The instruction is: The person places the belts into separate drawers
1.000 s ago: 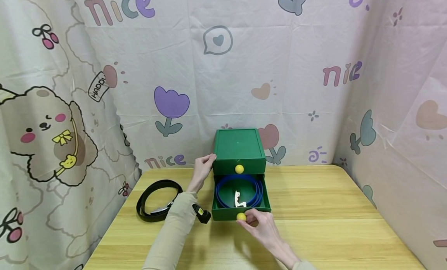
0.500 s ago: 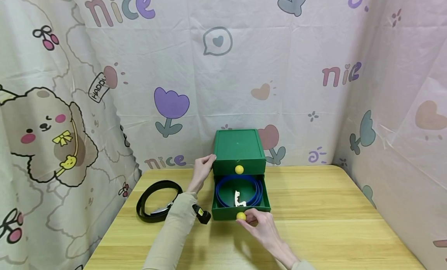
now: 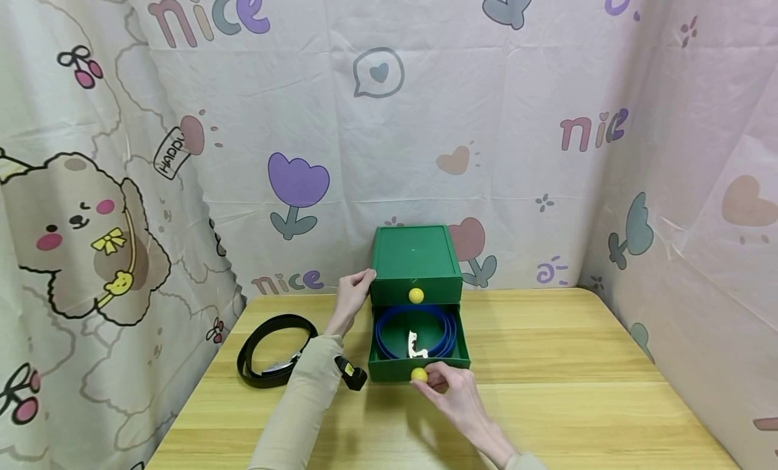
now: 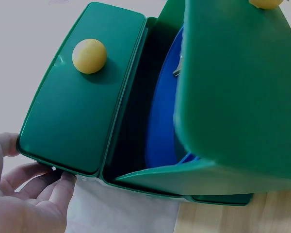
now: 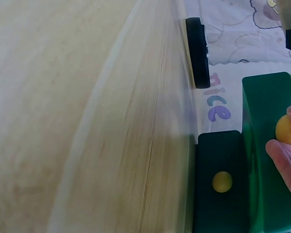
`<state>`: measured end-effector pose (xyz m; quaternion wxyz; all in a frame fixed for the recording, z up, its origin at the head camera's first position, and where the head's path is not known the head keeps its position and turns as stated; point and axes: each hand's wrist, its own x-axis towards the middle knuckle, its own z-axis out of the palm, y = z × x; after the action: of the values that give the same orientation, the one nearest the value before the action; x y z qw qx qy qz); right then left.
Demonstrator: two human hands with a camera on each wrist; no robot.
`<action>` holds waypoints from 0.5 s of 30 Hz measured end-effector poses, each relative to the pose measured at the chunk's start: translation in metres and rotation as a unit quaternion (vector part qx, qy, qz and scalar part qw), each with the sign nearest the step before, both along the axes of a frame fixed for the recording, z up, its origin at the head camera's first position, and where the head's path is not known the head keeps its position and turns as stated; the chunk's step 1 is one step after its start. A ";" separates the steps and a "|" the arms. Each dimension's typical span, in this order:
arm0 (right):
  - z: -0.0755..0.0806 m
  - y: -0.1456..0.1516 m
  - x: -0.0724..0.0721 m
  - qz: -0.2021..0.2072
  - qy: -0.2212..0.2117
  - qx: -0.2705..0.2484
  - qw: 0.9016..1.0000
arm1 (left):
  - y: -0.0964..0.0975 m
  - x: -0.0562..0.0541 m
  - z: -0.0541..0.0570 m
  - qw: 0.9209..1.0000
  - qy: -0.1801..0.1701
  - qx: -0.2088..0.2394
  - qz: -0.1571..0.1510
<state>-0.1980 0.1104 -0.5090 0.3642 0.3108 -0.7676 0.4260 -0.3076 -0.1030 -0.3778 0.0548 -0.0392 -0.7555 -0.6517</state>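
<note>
A green two-drawer box [image 3: 416,250] stands on the table with its lower drawer [image 3: 389,371] pulled out. Inside that drawer lies a coiled blue belt [image 3: 451,338] with a shiny pale metal buckle [image 3: 415,348]. My right hand [image 3: 456,397] pinches the yellow knob [image 3: 419,375] of the lower drawer between thumb and fingers. At the box's upper left edge, my left hand [image 3: 352,296] holds on; in the left wrist view its thumb [image 4: 8,144] touches the corner and its bent fingers [image 4: 60,194] touch the side. The upper drawer, with its own yellow knob [image 3: 416,296], is closed.
A coiled black belt [image 3: 248,352] with a silver buckle [image 3: 281,366] lies on the wooden table [image 3: 547,362], left of my left forearm. A printed cloth [image 3: 395,146] hangs behind and along both sides. My left wrist wears a black camera [image 3: 351,373].
The lower drawer has slid inward very slightly, with my right hand still on its knob. My left hand has stayed in place on the box.
</note>
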 end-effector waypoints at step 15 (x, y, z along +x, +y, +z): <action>0.001 -0.002 -0.002 -0.016 -0.028 -0.005 0.999 | 0.002 0.016 0.015 1.000 0.002 -0.002 -0.003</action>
<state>-0.1996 0.1079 -0.5075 0.3511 0.2849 -0.7803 0.4322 -0.2916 -0.1011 -0.3633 0.0543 -0.0430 -0.7566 -0.6502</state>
